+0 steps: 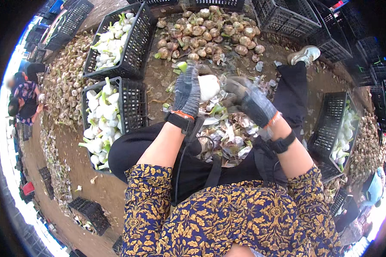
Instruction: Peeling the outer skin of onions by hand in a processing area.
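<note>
My left hand (188,91), in a grey knit work glove, grips a white peeled garlic bulb (209,88). A green stem end (182,66) pokes out past that hand's fingertips. To the right of the bulb, my right hand (254,102) is gloved too and blurred by motion. Its fingers are spread and hold nothing that I can see. Below both hands, papery garlic skins (233,136) lie heaped between my legs. Unpeeled garlic bulbs (206,33) are piled on the ground beyond my hands.
Two black plastic crates (133,107) (138,45) of cleaned garlic stand at my left. Another crate (328,119) with garlic is at the right. Stacked crates (286,19) rise at the upper right. More garlic (67,80) covers the ground leftward, near other people (25,96).
</note>
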### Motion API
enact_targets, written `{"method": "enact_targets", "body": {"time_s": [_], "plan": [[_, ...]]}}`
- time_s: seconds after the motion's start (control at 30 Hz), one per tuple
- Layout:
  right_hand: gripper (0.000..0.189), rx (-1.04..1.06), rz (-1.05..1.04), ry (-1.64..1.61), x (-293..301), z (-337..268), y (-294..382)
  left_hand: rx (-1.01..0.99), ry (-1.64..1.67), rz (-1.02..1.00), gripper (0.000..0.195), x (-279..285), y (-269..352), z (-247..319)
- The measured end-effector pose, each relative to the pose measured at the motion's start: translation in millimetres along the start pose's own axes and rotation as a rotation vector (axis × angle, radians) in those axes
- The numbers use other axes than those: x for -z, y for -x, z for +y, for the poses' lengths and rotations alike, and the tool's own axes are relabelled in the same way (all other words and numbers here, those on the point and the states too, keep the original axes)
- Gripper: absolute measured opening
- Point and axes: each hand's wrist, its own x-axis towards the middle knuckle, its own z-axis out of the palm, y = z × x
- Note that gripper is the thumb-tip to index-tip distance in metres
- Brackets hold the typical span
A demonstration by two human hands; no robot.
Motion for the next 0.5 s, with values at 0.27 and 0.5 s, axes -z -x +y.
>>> {"method": "enact_targets", "body": {"time_s": [0.27, 0.5], "plan": [[0.027, 0.088, -0.343, -0.046, -7, 1, -9, -0.4, -0.749, -0.178, 0.042, 0, 16, 8], [0.033, -0.052, -0.197, -0.138, 0, -11, 7, -0.426, -0.622, -0.019, 0.039, 0, 14, 5]]}}
